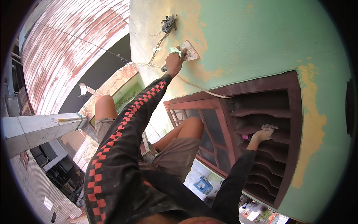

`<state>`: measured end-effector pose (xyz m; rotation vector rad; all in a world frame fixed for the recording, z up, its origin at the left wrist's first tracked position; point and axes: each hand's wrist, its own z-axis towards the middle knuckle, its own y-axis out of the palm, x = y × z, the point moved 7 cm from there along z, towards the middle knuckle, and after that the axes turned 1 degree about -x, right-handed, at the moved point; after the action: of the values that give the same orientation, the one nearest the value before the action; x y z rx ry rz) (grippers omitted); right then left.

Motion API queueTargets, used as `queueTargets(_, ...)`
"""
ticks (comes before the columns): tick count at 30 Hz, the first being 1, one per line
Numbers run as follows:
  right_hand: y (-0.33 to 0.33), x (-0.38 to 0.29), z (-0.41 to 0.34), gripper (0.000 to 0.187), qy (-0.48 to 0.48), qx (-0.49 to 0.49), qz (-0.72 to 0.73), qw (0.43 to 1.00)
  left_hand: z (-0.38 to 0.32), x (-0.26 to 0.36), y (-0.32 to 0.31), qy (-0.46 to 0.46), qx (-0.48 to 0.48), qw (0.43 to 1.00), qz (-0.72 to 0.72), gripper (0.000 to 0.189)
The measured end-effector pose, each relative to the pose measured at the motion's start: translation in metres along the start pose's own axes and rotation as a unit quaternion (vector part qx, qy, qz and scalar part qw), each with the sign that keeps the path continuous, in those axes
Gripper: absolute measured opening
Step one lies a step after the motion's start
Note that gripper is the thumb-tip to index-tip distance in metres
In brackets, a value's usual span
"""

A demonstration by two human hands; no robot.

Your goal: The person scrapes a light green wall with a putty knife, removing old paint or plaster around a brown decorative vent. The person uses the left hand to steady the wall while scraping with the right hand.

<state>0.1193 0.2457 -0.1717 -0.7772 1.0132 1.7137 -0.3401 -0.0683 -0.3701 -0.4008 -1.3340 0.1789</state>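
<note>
My left hand (174, 62) is closed around the handle of a broad paint scraper (191, 51). The scraper's blade lies against the green wall (251, 42), at a patch where beige shows through. Pale green paint flakes (175, 50) cling to that hand. Lower right, my right hand (263, 135), dusty at the fingers, grips a curved slat (279, 137) of the dark brown louvered vent; part of its grip is hidden. A small pink thing (245, 137) shows beside the wrist.
A coiled cable (168, 24) hangs above the scraper. A pale cable (201, 89) runs to the window frame (228, 134). A brush (70, 119) lies on a concrete beam (42, 128). A blue stool (203, 185) stands far below. A person (261, 208) is at lower right.
</note>
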Motion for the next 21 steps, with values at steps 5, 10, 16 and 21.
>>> queueTargets(5, -0.001, 0.008, 0.005, 0.013, 0.017, -0.006, 0.018, 1.0, 0.004, 0.009, 0.012, 0.032, 0.026, 0.998, -0.055, 0.043)
queueTargets(10, -0.003, 0.014, 0.008, 0.014, 0.031, 0.002, 0.039, 0.999, 0.026, 0.087, -0.012, 0.097, 0.063, 0.991, -0.063, 0.027)
queueTargets(16, -0.011, 0.009, 0.005, 0.016, 0.02, 0.004, 0.026, 0.999, 0.035, 0.215, -0.054, 0.244, 0.094, 0.964, -0.048, 0.017)
queueTargets(21, 0.007, 0.014, 0.004, 0.014, 0.061, 0.023, 0.078, 0.995, 0.029, 0.161, -0.072, 0.192, 0.022, 0.973, -0.129, 0.026)
